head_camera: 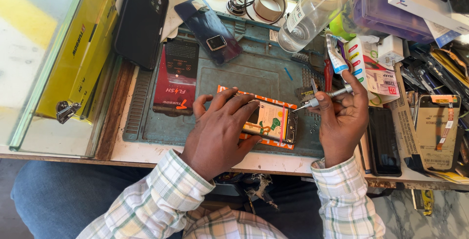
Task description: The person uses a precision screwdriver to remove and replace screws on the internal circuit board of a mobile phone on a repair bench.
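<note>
The left hand [220, 131] is lying flat, fingers spread, pressing down on the opened phone [271, 121] resting on the blue mat [254, 73]. The right hand [342, 117], closed around a screwdriver [325, 96], is pointing its tip at the phone's right edge. A clear bottle [312, 12] is lying beyond the mat.

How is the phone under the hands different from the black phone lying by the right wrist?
The opened phone has its back off, showing coloured insides; the black phone is closed, dark and plain. The opened phone lies crosswise on the blue-green work mat, pressed by the left hand, with the right hand aiming a screwdriver at it; the black phone lies lengthwise off the mat, untouched. Both lie flat.
</note>
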